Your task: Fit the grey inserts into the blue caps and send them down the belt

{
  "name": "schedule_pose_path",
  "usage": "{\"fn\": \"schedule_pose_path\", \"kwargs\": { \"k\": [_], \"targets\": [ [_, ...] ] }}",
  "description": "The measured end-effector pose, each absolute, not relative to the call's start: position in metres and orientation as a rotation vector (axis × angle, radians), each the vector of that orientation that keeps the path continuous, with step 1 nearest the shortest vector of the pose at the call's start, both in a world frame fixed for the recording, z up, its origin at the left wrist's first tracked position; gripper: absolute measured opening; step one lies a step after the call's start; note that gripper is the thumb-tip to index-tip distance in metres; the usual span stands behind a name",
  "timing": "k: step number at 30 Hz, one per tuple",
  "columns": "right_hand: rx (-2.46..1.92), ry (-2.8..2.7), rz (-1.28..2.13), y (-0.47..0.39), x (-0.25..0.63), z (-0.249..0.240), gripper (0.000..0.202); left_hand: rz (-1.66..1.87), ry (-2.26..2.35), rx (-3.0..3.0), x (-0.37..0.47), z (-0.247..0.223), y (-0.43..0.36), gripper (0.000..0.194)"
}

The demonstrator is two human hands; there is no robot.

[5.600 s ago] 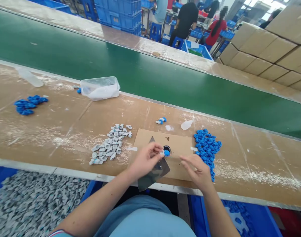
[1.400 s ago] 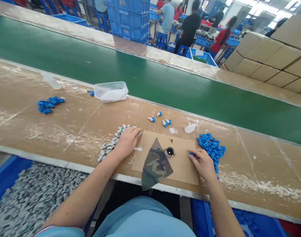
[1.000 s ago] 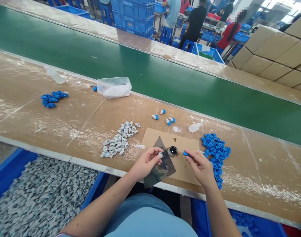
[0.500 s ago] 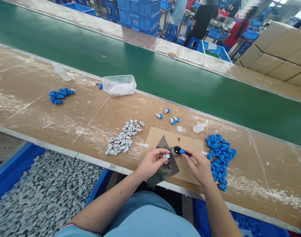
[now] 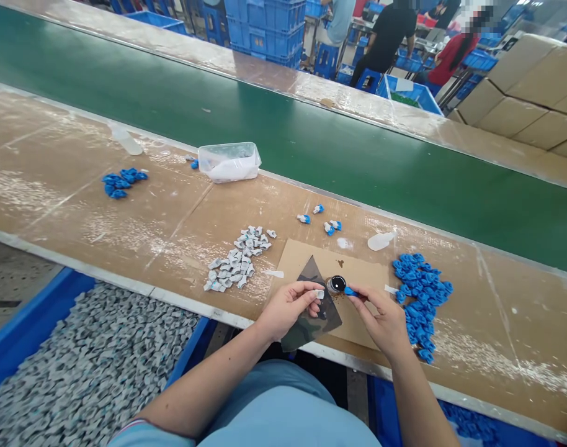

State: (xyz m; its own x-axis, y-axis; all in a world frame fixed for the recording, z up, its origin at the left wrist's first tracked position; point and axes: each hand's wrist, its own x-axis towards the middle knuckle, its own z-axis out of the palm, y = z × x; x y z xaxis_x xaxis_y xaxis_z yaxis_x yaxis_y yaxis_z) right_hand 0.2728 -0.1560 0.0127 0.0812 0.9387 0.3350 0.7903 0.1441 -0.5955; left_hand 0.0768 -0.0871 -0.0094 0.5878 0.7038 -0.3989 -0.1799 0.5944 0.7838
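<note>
My left hand (image 5: 290,308) pinches a small grey plastic piece (image 5: 319,294) between thumb and fingers, above a dark flat sheet (image 5: 306,329). In my right hand (image 5: 379,313) a small blue plastic piece (image 5: 351,291) is gripped at the fingertips. Its tip is beside a small round jar (image 5: 338,284) with a dark, shiny top; whether they touch I cannot tell. The jar and sheet rest on a cardboard piece (image 5: 367,267). Left of my hands lies a pile of grey pieces (image 5: 234,267), and to the right a pile of blue pieces (image 5: 418,298).
Joined blue-and-grey pieces (image 5: 330,227) lie beyond the cardboard, with a white bottle (image 5: 381,241) to their right. A clear plastic tub (image 5: 230,162) stands by the green conveyor belt (image 5: 274,124). A blue crate (image 5: 69,282) of grey pieces sits below the table edge. People work in the background.
The grey piece in my left hand has turned, its end now facing differently. My right hand still holds the blue piece by the jar, shifted very slightly. The whole view has moved a little.
</note>
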Motion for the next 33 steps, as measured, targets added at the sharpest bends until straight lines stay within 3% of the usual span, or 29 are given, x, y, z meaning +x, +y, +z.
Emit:
{"fn": "schedule_pose_path", "kwargs": {
  "k": [18, 28, 33],
  "targets": [
    [-1.419, -1.731, 0.577, -0.160, 0.248, 0.019, 0.016, 0.475, 0.669, 1.139, 0.072, -0.007, -0.097, 0.038],
    [-1.536, -1.725, 0.406, -0.169, 0.257, 0.012, 0.018, 0.449, 0.679, 1.153, 0.079, 0.001, -0.089, 0.034],
    [-2.074, -1.566, -0.111, -0.174, 0.325, 0.014, 0.030, 0.538, 1.007, 1.527, 0.084, 0.009, -0.022, 0.018]
  ]
}}
